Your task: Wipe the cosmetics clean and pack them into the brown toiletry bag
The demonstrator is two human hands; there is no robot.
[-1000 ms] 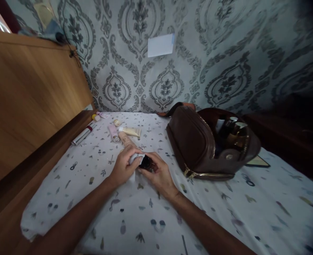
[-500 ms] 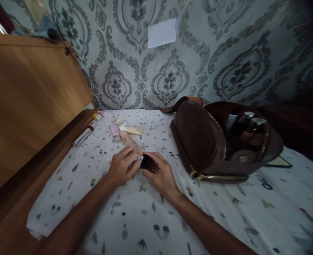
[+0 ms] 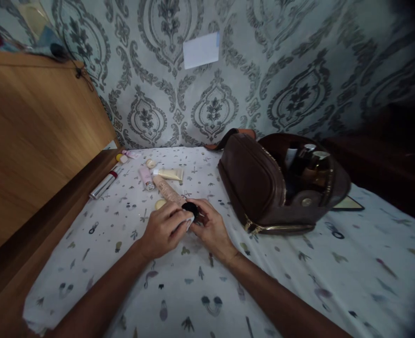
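Note:
My right hand (image 3: 213, 231) is closed around the edge of a small, round, glossy black object (image 3: 190, 209); its exact kind is unclear. Pinched in the fingers of my left hand (image 3: 165, 229) is a piece of white tissue (image 3: 190, 221), pressed against the black object's near side. Just beyond both hands, a peach-coloured tube (image 3: 168, 190) lies on the patterned sheet (image 3: 189, 293). A pale yellow round item (image 3: 160, 203) shows partly behind my left hand. Farther back are a cream tube (image 3: 170, 174), a pink tube (image 3: 146, 179) and a small cream-coloured round item (image 3: 150, 163).
At the right stands an unzipped brown bag (image 3: 253, 180) with bottles (image 3: 316, 164) inside. A flat dark-edged item (image 3: 348, 203) sticks out behind it. Along the left lies a silver cylinder (image 3: 103, 184) near the wooden panel (image 3: 34, 126). Patterned wallpaper (image 3: 151, 75) closes off the back.
My left hand has moved the tissue across the black object to its near side, and the object has tilted. The pale yellow round item has come into sight. The whole view has shifted slightly.

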